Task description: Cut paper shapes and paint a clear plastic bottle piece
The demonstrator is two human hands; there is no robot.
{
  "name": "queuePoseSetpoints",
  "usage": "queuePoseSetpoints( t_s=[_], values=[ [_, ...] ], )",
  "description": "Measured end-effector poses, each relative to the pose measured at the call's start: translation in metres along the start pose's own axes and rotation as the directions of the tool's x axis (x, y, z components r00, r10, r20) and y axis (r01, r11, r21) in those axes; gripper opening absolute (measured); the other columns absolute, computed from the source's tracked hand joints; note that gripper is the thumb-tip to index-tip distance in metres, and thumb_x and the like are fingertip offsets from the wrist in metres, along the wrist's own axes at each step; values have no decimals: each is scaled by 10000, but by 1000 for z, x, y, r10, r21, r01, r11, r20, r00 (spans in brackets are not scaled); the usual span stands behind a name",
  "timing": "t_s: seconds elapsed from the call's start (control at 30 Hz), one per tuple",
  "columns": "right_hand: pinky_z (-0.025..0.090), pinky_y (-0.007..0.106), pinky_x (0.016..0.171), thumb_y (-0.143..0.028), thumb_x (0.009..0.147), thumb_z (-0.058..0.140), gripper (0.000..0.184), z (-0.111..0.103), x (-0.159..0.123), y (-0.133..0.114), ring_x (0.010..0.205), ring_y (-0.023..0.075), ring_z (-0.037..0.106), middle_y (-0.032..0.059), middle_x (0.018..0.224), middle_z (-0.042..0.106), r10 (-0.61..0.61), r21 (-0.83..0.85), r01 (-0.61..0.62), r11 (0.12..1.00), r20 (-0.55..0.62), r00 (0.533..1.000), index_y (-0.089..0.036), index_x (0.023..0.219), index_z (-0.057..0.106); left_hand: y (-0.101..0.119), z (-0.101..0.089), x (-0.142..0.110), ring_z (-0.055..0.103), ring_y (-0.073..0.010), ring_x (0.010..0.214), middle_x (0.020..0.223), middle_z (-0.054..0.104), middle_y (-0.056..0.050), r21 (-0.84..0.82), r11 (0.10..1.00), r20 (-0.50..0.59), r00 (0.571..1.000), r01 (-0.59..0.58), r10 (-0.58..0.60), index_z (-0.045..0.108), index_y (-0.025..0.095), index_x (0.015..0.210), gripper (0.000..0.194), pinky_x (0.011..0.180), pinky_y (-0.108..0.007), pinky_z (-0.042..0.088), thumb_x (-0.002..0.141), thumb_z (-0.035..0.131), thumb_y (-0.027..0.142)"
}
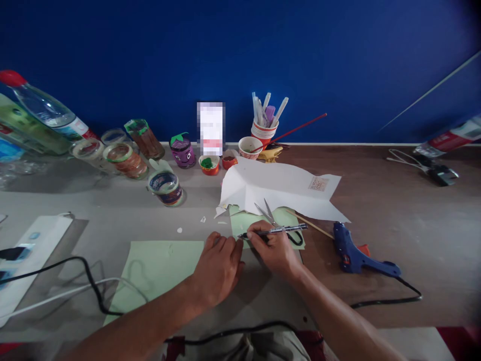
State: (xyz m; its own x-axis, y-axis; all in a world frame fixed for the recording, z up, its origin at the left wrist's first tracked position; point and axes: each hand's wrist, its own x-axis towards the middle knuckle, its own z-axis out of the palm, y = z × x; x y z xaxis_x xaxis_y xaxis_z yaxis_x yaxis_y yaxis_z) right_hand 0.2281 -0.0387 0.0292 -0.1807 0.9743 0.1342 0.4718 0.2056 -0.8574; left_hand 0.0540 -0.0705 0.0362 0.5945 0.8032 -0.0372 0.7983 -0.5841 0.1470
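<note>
My right hand (276, 250) grips a black pen (280, 229), its tip pointing left toward the fingers of my left hand (220, 265). My left hand is closed, fingers curled and pressed together; whatever they hold is hidden. Under the pen and right hand lies a light green paper sheet (246, 218). Scissors (267, 213) with black handles rest on it, blades spread, just beyond the right hand. A larger green sheet (161, 265) lies left of my left hand, partly beneath that forearm. White paper scraps (179, 230) dot the table beyond my left hand.
A torn white sheet (263, 183) lies behind the scissors. To the right is a blue glue gun (347, 250) with its cord. Painted jars (167, 188), paint cups (209, 164), a phone (211, 128) and bottles (48, 108) line the back. A power strip (33, 245) sits left.
</note>
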Motion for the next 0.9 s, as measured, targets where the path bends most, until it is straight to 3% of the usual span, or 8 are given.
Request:
queuePoseSetpoints(
  t_s=[0.9],
  values=[
    [460, 278, 642, -201, 835, 513, 158, -4, 1, 2, 681, 175, 616, 27, 710, 674, 14, -28, -15, 1000, -29, 999, -198, 727, 628, 0, 0, 0, 596, -257, 917, 953, 632, -90, 14, 1000, -14, 1000, -10, 11, 539, 94, 1259, 381, 982, -470, 348, 912, 521, 251]
  ],
)
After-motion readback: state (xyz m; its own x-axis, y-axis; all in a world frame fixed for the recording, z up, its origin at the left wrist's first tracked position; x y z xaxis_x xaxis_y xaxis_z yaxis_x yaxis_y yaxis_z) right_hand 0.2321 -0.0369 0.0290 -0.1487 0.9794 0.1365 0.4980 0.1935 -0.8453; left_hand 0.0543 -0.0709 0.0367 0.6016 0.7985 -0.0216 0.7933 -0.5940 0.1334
